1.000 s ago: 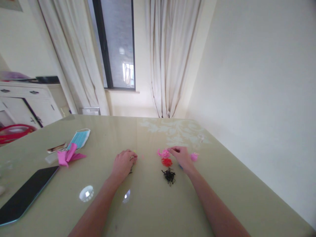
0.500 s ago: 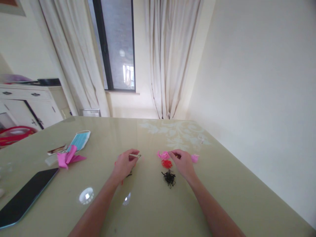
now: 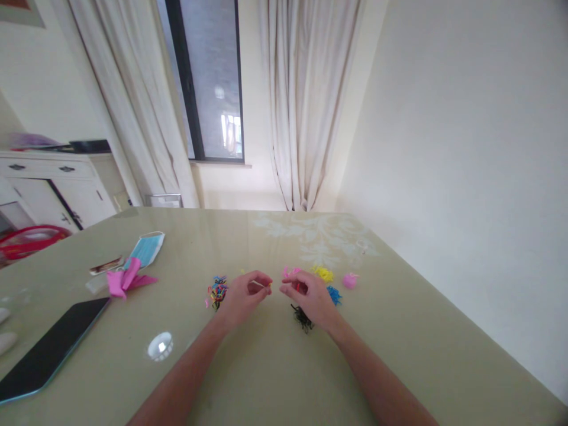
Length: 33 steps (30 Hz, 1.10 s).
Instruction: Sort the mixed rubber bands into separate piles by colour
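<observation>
My left hand (image 3: 243,297) and my right hand (image 3: 309,297) meet over the middle of the pale green table (image 3: 275,367), fingertips almost touching. The left hand pinches a thin small band I can barely see. The right hand's fingers are pinched too, with something tiny and red at their tips. A mixed pile of coloured bands (image 3: 217,290) lies left of the left hand. Around the right hand lie sorted little heaps: pink (image 3: 290,272), yellow (image 3: 324,274), blue (image 3: 334,294), black (image 3: 302,318) and a light pink one (image 3: 349,280).
At the left lie a dark tablet (image 3: 48,348), a pink folded cloth (image 3: 125,281), a blue face mask (image 3: 146,250) and a small card (image 3: 105,265). A white cabinet (image 3: 53,183) and a red basin (image 3: 26,239) stand beyond the table. A wall runs along the right.
Both hands drew toward each other and nearer to me. The left hand moved right, uncovering the mixed pile; the right hand moved left, uncovering the yellow and blue heaps.
</observation>
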Each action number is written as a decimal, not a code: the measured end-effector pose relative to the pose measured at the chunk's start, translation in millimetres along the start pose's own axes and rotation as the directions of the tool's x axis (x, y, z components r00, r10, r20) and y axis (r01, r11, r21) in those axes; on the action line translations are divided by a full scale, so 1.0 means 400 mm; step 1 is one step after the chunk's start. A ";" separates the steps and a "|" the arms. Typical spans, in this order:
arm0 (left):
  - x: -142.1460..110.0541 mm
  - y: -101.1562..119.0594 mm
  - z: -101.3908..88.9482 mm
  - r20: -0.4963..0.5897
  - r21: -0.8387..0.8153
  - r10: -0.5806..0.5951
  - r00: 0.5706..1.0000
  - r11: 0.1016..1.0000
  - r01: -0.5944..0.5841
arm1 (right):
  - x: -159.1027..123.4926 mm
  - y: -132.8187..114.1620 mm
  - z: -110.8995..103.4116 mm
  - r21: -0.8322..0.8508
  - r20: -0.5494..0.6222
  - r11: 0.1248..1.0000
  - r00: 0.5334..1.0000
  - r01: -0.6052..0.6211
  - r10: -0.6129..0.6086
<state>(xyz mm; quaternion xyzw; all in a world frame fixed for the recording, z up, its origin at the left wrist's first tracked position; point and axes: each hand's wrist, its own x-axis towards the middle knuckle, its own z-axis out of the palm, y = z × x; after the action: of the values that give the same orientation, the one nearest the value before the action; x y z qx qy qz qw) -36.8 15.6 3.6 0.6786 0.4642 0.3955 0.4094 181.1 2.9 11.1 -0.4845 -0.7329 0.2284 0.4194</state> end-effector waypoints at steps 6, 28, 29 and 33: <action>-0.013 0.008 0.051 0.078 -0.111 0.058 0.995 0.993 -0.049 | -0.007 -0.015 0.024 -0.022 0.070 0.999 0.997 0.025 -0.023; 0.004 -0.033 -0.024 0.003 0.830 -0.007 1.000 0.558 0.001 | 0.016 -0.005 -0.155 0.735 -0.229 0.678 0.935 -0.018 0.272; 0.003 -0.034 -0.023 -0.006 0.828 0.008 1.000 0.561 0.000 | 0.016 -0.006 -0.155 0.733 -0.235 0.680 0.934 -0.011 0.269; 0.004 -0.042 -0.021 -0.043 0.765 0.050 0.998 0.644 0.001 | 0.016 0.001 -0.155 0.710 -0.254 0.704 0.931 -0.003 0.260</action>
<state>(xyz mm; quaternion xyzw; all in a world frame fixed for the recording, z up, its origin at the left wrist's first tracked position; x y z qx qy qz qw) -49.3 22.5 -8.5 0.7819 0.5905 0.1886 0.0655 231.9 4.5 47.1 -0.3733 -0.4720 0.4320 0.6718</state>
